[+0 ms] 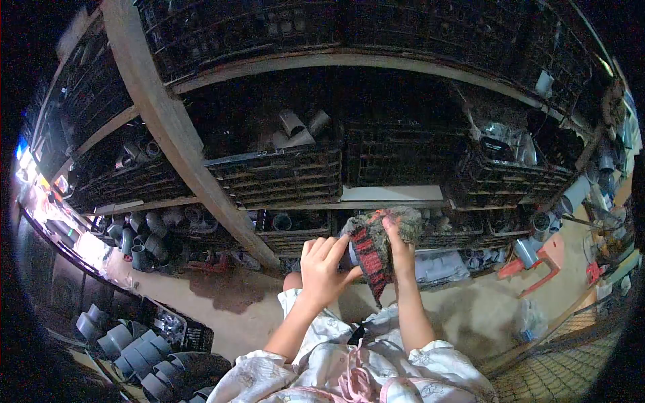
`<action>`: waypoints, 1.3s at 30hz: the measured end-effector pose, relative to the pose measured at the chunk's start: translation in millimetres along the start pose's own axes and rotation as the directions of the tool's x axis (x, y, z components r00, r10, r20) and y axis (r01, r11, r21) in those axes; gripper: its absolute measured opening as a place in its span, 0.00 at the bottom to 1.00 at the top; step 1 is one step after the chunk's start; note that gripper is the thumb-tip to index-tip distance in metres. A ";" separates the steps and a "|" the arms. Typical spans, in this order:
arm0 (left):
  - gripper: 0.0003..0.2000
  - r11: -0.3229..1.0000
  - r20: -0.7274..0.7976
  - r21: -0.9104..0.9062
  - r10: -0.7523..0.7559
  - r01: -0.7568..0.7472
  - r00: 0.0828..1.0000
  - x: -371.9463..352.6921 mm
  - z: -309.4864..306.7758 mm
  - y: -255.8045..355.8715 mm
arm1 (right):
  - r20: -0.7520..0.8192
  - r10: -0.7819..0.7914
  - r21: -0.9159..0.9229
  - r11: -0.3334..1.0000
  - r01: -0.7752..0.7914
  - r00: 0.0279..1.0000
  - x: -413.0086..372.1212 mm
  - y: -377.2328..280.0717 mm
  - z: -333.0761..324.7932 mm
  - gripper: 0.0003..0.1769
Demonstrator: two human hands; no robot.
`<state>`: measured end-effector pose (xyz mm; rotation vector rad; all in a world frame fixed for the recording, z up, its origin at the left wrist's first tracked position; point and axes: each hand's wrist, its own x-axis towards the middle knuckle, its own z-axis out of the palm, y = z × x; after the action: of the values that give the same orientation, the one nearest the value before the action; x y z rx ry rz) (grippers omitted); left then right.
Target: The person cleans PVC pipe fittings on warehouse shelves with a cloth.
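In my right hand (401, 254) is a rag (369, 254), red-and-black striped on one side and shaggy grey-green on the other, with a little orange near the thumb. Its pointed end hangs down between my forearms. My left hand (322, 267) is closed at the rag's left side, fingers bent and thumb reaching toward the cloth. Between that hand and the rag shows the edge of a pale grey piece (351, 254) that looks like a pipe fitting. Most of this piece is hidden by the fingers and the cloth.
Dark shelves ahead carry black crates (282, 178) and grey pipe pieces (293, 125). A slanting wooden post (161, 124) stands left of centre. Grey fittings (144, 352) are piled at lower left. On the right are a red plastic stool (547, 258) and wire mesh (564, 366).
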<state>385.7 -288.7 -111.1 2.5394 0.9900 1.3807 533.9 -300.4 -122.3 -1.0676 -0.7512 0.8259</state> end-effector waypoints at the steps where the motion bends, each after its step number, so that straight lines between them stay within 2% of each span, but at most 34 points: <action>1: 0.28 1.000 -0.015 0.020 0.010 -0.010 1.000 0.4 1.4 -3.4 | 0.014 0.041 -0.007 0.999 -0.041 0.999 2.8 2.8 -1.9 0.13; 2: 0.28 0.998 -0.052 0.039 0.043 -0.041 0.998 3.5 0.2 -4.4 | 0.027 0.082 -0.014 0.997 -0.082 0.996 4.5 3.9 -2.7 0.13; 4: 0.28 0.991 -0.123 0.080 0.114 -0.105 0.986 10.0 -3.0 -6.1 | 0.044 0.066 -0.060 0.996 -0.063 0.997 -2.2 -11.2 2.1 0.15; 5: 0.27 0.997 -0.083 -0.003 0.076 -0.077 0.994 10.6 -5.8 -8.1 | 0.051 0.072 -0.097 0.993 -0.067 0.996 -3.5 -16.1 2.3 0.16; 6: 0.26 0.978 -0.089 -0.206 -0.064 0.045 0.994 9.6 -3.9 -9.2 | 0.058 0.079 -0.133 0.989 -0.071 0.995 -3.8 -18.4 1.9 0.17; 8: 0.25 0.777 -0.014 -0.573 -0.330 0.263 0.944 4.6 4.9 -13.6 | 0.092 0.053 -0.194 0.980 -0.035 0.994 -2.1 -15.4 -6.0 0.21; 9: 0.25 0.592 0.011 -0.745 -0.450 0.308 0.893 3.6 8.6 -13.8 | 0.108 0.041 -0.224 0.974 -0.016 0.993 -0.6 -12.0 -13.0 0.24; 10: 0.25 0.586 0.008 -0.728 -0.511 0.355 0.860 5.9 5.0 -14.6 | 0.093 0.019 -0.140 0.990 -0.005 0.995 4.5 -1.1 -23.8 0.23; 12: 0.24 0.221 0.158 -0.905 -0.617 0.363 0.771 11.7 -4.4 -15.9 | 0.057 -0.021 0.029 0.999 0.019 0.998 20.0 36.8 -54.6 0.21; 13: 0.24 0.228 0.122 -0.920 -0.609 0.320 0.784 11.2 -1.9 -21.7 | 0.098 -0.035 0.004 0.999 0.034 0.995 20.2 39.4 -59.8 0.23; 14: 0.24 0.262 0.149 -0.898 -0.575 0.354 0.805 10.4 -3.8 -26.1 | 0.139 -0.048 -0.020 0.998 0.051 0.989 20.4 42.1 -65.0 0.25; 16: 0.24 0.146 0.233 -0.915 -0.572 0.377 0.787 9.5 -5.3 -26.8 | 0.283 -0.189 -0.031 0.978 0.207 0.940 10.3 14.1 -50.1 0.27; 17: 0.24 0.152 0.223 -0.918 -0.564 0.365 0.795 10.7 -3.0 -24.5 | 0.397 -0.252 -0.180 0.922 0.344 0.882 10.9 14.1 -52.0 0.25; 18: 0.24 0.158 0.213 -0.922 -0.558 0.355 0.802 12.2 1.2 -20.1 | 0.356 -0.317 -0.188 0.897 0.399 0.879 3.6 8.5 -32.6 0.23; 19: 0.24 0.163 0.204 -0.925 -0.551 0.344 0.809 13.4 5.8 -14.9 | 0.432 -0.302 -0.294 0.844 0.449 0.850 -0.1 14.2 -24.2 0.23; 20: 0.23 0.247 0.157 -0.909 -0.542 0.335 0.825 15.2 11.7 -8.3 | 0.417 -0.223 -0.328 0.867 0.374 0.881 -7.8 17.4 -15.7 0.23; 21: 0.22 0.251 0.157 -0.903 -0.561 0.348 0.813 14.6 17.0 -2.1 | 0.399 -0.142 -0.362 0.883 0.298 0.906 -15.5 20.7 -7.3 0.23; 23: 0.21 0.293 0.133 -0.881 -0.600 0.371 0.789 13.3 21.7 1.5 | 0.338 -0.166 -0.183 0.954 0.238 0.926 -27.0 50.7 2.6 0.24; 24: 0.20 0.309 0.089 -0.883 -0.628 0.353 0.773 14.9 23.6 -1.7 | 0.345 -0.213 -0.139 0.952 0.274 0.914 -32.1 65.6 4.9 0.24; 25: 0.20 0.325 0.047 -0.884 -0.656 0.337 0.753 16.2 25.9 -5.6 | 0.379 -0.259 -0.175 0.923 0.343 0.889 -37.7 81.5 5.6 0.25; 26: 0.20 0.339 0.007 -0.883 -0.683 0.326 0.730 16.7 26.9 -7.8 | 0.428 -0.353 -0.280 0.823 0.494 0.832 -42.8 100.6 4.3 0.24; 27: 0.21 0.302 0.035 -0.889 -0.705 0.343 0.709 18.2 24.4 -8.1 | 0.594 -0.172 -0.439 0.749 0.495 0.786 -44.4 101.5 0.0 0.23; 30: 0.21 0.451 -0.025 -0.841 -0.585 0.300 0.811 16.5 25.6 4.8 | 0.481 -0.325 -0.421 0.729 0.540 0.814 -36.2 97.1 8.0 0.22; 31: 0.20 0.442 0.007 -0.840 -0.574 0.316 0.819 13.1 28.2 14.3 | 0.370 -0.258 -0.073 0.950 0.304 0.893 -34.3 64.8 15.1 0.24; 32: 0.23 0.463 0.033 -0.825 -0.532 0.324 0.846 9.8 30.2 16.3 | 0.250 -0.185 0.350 0.932 0.089 0.950 -32.5 32.6 22.2 0.27; 34: 0.25 0.683 -0.045 -0.691 -0.367 0.237 0.929 7.0 31.7 22.1 | 0.144 -0.035 0.481 0.876 -0.039 0.989 -14.9 10.5 18.2 0.34; 36: 0.26 0.806 -0.140 -0.563 -0.310 0.182 0.940 9.8 35.4 15.1 | 0.063 0.027 0.469 0.881 -0.053 0.998 -19.0 42.8 14.6 0.32; 37: 0.26 0.861 -0.217 -0.488 -0.277 0.142 0.936 14.8 37.5 11.4 | 0.021 0.051 0.463 0.885 -0.055 0.998 -22.5 37.6 23.2 0.32; 38: 0.26 0.907 -0.292 -0.408 -0.235 0.101 0.927 18.8 40.9 9.2 | -0.017 0.010 0.307 0.952 -0.004 1.000 -38.1 26.9 30.1 0.31; 39: 0.25 0.919 -0.355 -0.382 -0.240 0.094 0.904 19.4 44.4 8.1 | 0.008 0.008 0.308 0.951 -0.011 1.000 -41.1 29.8 33.3 0.30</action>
<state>431.7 -274.0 -120.3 1.9053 0.8823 1.8654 479.3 -313.6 -145.5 -0.7886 -0.5988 0.9218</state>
